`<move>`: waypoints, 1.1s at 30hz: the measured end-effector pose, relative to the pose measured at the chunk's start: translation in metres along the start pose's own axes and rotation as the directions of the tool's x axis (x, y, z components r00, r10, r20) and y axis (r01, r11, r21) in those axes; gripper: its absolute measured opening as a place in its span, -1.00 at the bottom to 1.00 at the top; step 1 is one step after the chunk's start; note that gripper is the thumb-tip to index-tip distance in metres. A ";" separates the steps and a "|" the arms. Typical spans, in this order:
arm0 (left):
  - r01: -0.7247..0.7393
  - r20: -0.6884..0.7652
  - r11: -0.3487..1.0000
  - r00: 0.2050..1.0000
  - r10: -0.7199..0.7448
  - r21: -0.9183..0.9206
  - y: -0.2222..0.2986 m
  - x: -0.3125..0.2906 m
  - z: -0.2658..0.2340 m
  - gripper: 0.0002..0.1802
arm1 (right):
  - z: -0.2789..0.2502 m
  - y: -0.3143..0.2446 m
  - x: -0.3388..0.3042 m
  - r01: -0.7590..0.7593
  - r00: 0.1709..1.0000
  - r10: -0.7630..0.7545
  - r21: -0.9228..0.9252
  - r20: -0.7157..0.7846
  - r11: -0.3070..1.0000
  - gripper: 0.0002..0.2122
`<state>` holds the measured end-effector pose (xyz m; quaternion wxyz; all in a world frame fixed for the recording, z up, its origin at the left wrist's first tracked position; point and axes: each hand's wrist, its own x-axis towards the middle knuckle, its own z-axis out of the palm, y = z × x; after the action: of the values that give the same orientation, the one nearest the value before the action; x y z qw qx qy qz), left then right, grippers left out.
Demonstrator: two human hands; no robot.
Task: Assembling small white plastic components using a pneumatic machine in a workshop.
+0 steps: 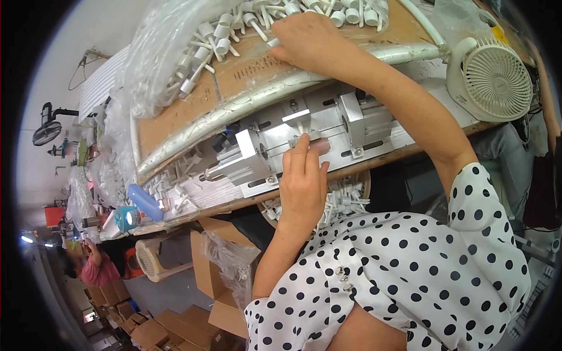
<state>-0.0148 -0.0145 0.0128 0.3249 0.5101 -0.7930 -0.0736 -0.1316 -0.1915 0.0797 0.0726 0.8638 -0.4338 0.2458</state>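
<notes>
My left hand point(301, 190) reaches over a metal fixture point(272, 140) on the bench. Its fingers are stretched out, with the index fingertip at a small white plastic piece point(300, 125) seated in the fixture's middle; the thumb stands apart. Farther away, my right hand point(319, 44) is at the near edge of a pile of white plastic stemmed caps point(223, 29). Its thumb and fingers close around one white cap point(274, 42), mostly covered by the hand. The caps lie on a brown cardboard surface point(246, 73) with a plastic-wrapped rim.
A white fan point(497, 76) stands at the right. Clear plastic bagging point(155, 58) drapes over the pile's left. A blue object point(145, 202) and loose white parts lie on the bench's left. Below its edge are a container of white parts point(345, 202) and an open cardboard box point(213, 275).
</notes>
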 end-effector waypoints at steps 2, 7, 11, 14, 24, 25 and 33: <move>-0.017 0.046 1.000 0.999 0.018 -0.012 -0.001 0.004 -0.005 -0.62 | -0.011 0.001 -0.008 -0.101 0.990 0.095 0.050 0.105 0.994 -0.80; -0.001 -0.147 0.994 0.989 -0.014 -0.106 -0.036 0.068 -0.039 -0.84 | -0.029 0.001 -0.069 0.166 0.983 -0.115 0.441 -0.142 0.882 -0.85; -0.119 -0.360 0.918 0.895 0.265 0.379 -0.105 0.153 -0.055 -0.80 | -0.027 -0.038 -0.111 0.390 0.918 -0.338 0.619 -0.206 0.682 -0.87; -0.107 -0.253 0.855 0.930 0.266 0.507 -0.140 0.185 -0.046 -0.79 | -0.007 -0.048 -0.122 0.448 0.892 -0.414 0.468 -0.180 0.762 -0.90; 0.326 -0.043 0.896 0.934 -0.355 -0.303 -0.097 0.142 -0.069 -0.69 | 0.000 -0.054 -0.121 0.374 0.913 -0.409 0.397 0.002 0.838 -0.89; 0.345 -0.018 0.788 0.912 -0.410 -0.510 -0.089 0.125 -0.074 -0.67 | -0.008 -0.053 -0.116 0.377 0.912 -0.411 0.397 0.000 0.837 -0.89; 0.102 -0.231 0.744 0.915 -0.331 -0.661 -0.016 0.027 -0.031 -0.76 | -0.001 0.032 0.018 -0.009 0.998 0.014 0.090 -0.056 0.996 -0.90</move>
<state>0.0083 -0.0385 0.0422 0.5963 0.4644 -0.5883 -0.2875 -0.1480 -0.2235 0.0864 0.0446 0.8564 -0.4249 0.2900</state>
